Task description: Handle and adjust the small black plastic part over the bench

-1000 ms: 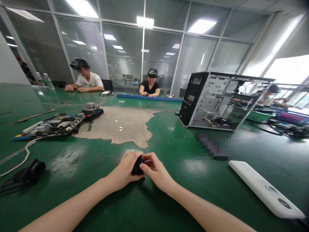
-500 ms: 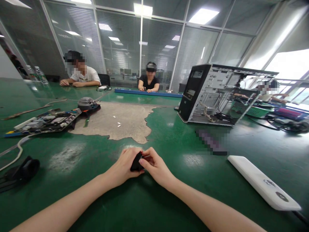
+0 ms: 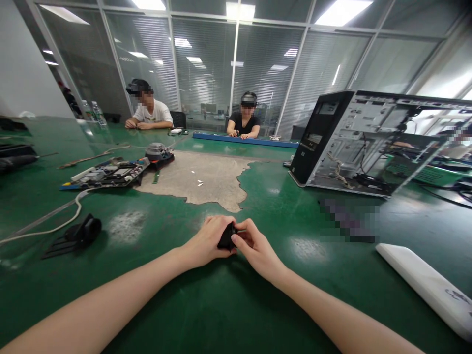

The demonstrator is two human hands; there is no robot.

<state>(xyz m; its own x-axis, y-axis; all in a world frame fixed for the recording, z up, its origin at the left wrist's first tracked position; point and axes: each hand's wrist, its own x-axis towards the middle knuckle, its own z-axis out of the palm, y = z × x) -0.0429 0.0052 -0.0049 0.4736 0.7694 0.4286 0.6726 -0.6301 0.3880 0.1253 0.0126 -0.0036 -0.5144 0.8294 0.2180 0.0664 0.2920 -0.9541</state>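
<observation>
A small black object (image 3: pixel 225 238) is held between both hands just below the middle of the view, above the green table (image 3: pixel 177 305). My left hand (image 3: pixel 209 240) wraps round it from the left, thumb below and fingers over the top. From the right, my right hand (image 3: pixel 256 246) pinches its right edge with thumb and fingertips. Fingers cover much of the object, so what it is cannot be made out. Beyond the hands lies a bare beige patch (image 3: pixel 206 172) of the tabletop, with small white scraps on it.
An open computer case (image 3: pixel 320 142) stands at the right, with a white power bank-like block (image 3: pixel 424 285) nearer. At left lie a circuit board (image 3: pixel 106 174), a round grey part (image 3: pixel 158 151), a black part (image 3: pixel 83 233) and a cable. Two people sit across the table.
The view has turned left, so everything appears shifted to the right. Both hands still hold the black object, with hardly any change in grip.
</observation>
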